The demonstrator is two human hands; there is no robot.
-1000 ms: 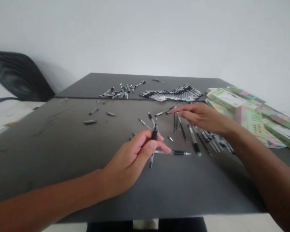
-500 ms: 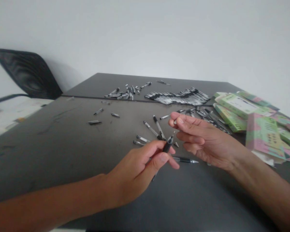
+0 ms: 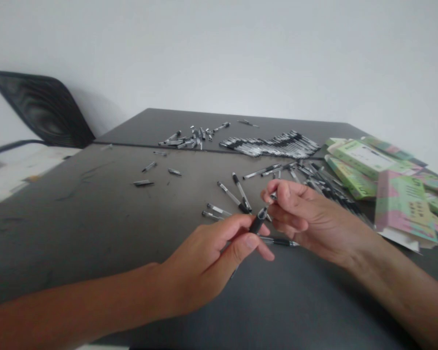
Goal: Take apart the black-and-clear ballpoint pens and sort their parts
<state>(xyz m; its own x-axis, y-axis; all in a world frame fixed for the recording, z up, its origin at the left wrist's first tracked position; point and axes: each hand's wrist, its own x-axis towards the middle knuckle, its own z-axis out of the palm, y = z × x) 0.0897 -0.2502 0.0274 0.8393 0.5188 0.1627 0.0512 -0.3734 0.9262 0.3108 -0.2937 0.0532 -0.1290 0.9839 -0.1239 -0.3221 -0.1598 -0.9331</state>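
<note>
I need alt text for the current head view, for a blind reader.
A person's left hand holds a black-gripped pen while the right hand pinches a small shiny part near its tip. Loose pens and colourful boxes lie on the dark table.

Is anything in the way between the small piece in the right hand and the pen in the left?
Nothing visible. The right hand holds the small piece close to the tip of the pen in the left hand.

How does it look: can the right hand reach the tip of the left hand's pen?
Probably yes: the pen points its tip towards the nearby right hand, nothing visibly between; the left hand grips farther back. The right hand holds a small piece.
</note>
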